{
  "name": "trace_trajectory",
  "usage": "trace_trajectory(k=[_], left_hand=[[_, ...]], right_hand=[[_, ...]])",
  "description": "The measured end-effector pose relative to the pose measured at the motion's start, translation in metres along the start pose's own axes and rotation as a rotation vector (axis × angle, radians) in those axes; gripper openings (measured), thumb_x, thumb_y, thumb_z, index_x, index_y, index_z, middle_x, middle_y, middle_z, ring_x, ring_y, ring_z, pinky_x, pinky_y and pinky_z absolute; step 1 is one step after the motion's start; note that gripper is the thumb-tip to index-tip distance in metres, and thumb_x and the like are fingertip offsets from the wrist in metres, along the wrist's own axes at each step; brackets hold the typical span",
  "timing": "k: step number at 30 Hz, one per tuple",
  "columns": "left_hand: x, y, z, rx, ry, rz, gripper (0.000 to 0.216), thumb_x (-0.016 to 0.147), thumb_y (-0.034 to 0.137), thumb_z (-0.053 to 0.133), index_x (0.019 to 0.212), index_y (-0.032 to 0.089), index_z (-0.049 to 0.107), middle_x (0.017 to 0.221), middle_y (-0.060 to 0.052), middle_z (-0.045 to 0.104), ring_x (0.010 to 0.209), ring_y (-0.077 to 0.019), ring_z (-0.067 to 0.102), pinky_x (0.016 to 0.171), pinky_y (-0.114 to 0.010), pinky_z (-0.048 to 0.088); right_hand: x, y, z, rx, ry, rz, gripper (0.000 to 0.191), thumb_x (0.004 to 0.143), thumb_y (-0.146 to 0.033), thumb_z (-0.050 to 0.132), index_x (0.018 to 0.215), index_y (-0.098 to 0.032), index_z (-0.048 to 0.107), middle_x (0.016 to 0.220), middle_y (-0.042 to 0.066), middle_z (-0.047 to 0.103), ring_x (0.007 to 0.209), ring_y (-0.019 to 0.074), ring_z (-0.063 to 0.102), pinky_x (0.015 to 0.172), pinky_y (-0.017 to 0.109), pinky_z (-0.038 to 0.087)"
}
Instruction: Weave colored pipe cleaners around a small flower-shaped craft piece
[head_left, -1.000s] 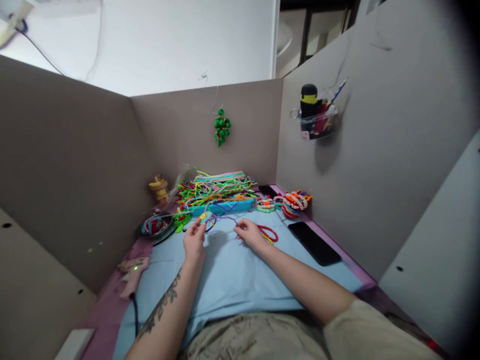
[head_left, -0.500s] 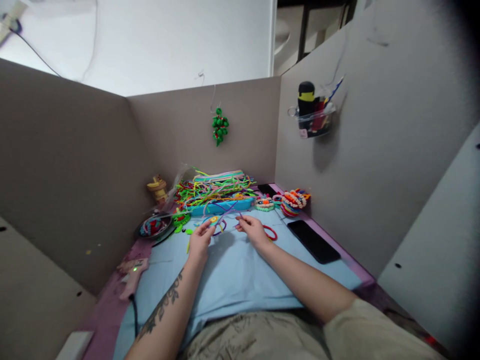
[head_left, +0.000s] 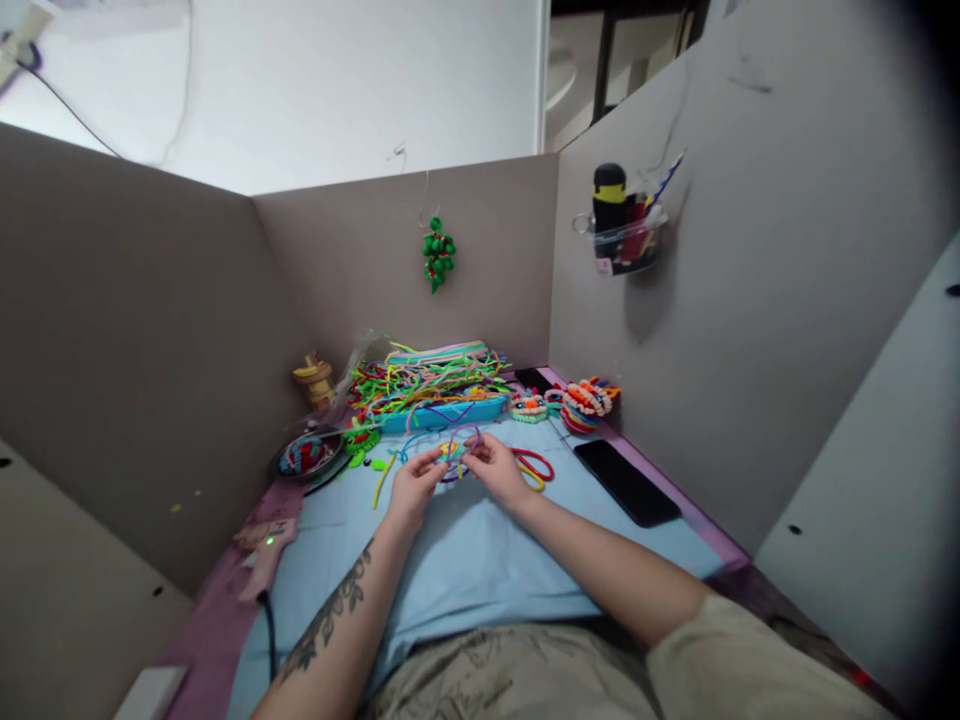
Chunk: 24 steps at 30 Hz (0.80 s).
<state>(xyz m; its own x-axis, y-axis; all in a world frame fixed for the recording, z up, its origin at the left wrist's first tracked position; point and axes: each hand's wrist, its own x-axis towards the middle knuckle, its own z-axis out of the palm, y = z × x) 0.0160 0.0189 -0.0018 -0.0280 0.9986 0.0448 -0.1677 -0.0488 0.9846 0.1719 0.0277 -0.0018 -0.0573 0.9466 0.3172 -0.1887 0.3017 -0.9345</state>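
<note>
Over the blue cloth, my left hand (head_left: 416,488) and my right hand (head_left: 496,470) are close together, fingertips pinched on a thin purple pipe cleaner (head_left: 475,430) that bows up in a loop between them. Just behind the fingertips, partly covered, lies a small yellow, orange and teal piece (head_left: 450,450). A red pipe cleaner loop (head_left: 547,462) rests right of my right hand, with a yellow strand beside it. Left of my left hand lies a yellow-green pipe cleaner (head_left: 384,482), near small bright green pieces (head_left: 379,464).
Behind the hands, a blue tray (head_left: 397,422) carries a heap of coloured pipe cleaners (head_left: 427,380). A pink glue gun (head_left: 266,562) with a lit green light lies left; a black phone (head_left: 628,484) lies right. Grey partitions (head_left: 405,250) enclose the table. Woven striped balls (head_left: 585,405) sit back right.
My hands have come closer together, the left one moving right. The purple pipe cleaner, crossed between them before, now curves in a loop. More of the red and yellow strands shows at the right.
</note>
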Motion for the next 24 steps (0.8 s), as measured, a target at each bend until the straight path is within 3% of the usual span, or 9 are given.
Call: trace_trajectory(k=[4,7,14,18,21,24], left_hand=[[0.001,-0.003,0.000,-0.021,-0.013,0.010,0.050,0.053,0.034,0.078,0.095,0.012,0.063,0.050,0.007,0.049,0.039,-0.0019,0.031,0.039,-0.017,0.017],[0.000,-0.002,0.000,-0.058,-0.022,0.014,0.048,0.054,0.034,0.078,0.094,0.012,0.063,0.046,0.008,0.045,0.038,-0.0022,0.030,0.039,-0.017,0.017],[0.000,0.000,-0.001,-0.153,-0.033,0.035,0.047,0.055,0.033,0.077,0.093,0.011,0.063,0.047,0.007,0.045,0.039,-0.0027,0.031,0.039,-0.017,0.019],[-0.002,0.002,0.002,-0.067,0.075,0.137,0.043,0.056,0.034,0.075,0.091,0.011,0.064,0.048,0.006,0.050,0.039,-0.0048,0.037,0.039,-0.017,0.025],[-0.007,0.002,0.005,0.042,0.111,0.241,0.038,0.060,0.035,0.072,0.091,0.013,0.066,0.053,0.002,0.056,0.043,-0.0078,0.043,0.041,-0.019,0.031],[-0.011,0.001,0.005,0.147,0.113,0.330,0.035,0.063,0.035,0.069,0.090,0.014,0.068,0.057,0.000,0.059,0.046,-0.0100,0.047,0.043,-0.021,0.035]], right_hand=[[-0.003,0.000,0.003,0.010,-0.041,0.067,0.031,0.068,-0.029,0.063,0.093,-0.021,0.046,0.059,-0.009,0.049,0.034,0.0054,0.044,0.032,0.017,0.031],[-0.005,-0.001,0.004,0.009,-0.074,0.078,0.033,0.070,-0.031,0.061,0.098,-0.021,0.045,0.060,-0.009,0.049,0.033,0.0059,0.047,0.030,0.015,0.028],[-0.007,-0.003,0.007,0.128,-0.152,0.099,0.038,0.074,-0.034,0.057,0.105,-0.022,0.038,0.069,-0.006,0.054,0.040,0.0085,0.055,0.033,0.016,0.035],[-0.009,-0.010,0.015,0.169,-0.200,0.149,0.066,0.061,-0.023,0.069,0.115,-0.026,0.031,0.090,-0.002,0.057,0.047,0.0077,0.056,0.041,0.019,0.041],[-0.013,-0.012,0.027,0.180,-0.132,0.173,0.087,0.057,-0.022,0.074,0.125,-0.029,0.020,0.099,0.002,0.056,0.061,0.0105,0.059,0.047,0.020,0.043],[-0.015,-0.004,0.039,0.191,-0.030,0.156,0.090,0.061,-0.028,0.072,0.129,-0.029,0.014,0.104,0.004,0.054,0.073,0.0137,0.060,0.051,0.021,0.044]])
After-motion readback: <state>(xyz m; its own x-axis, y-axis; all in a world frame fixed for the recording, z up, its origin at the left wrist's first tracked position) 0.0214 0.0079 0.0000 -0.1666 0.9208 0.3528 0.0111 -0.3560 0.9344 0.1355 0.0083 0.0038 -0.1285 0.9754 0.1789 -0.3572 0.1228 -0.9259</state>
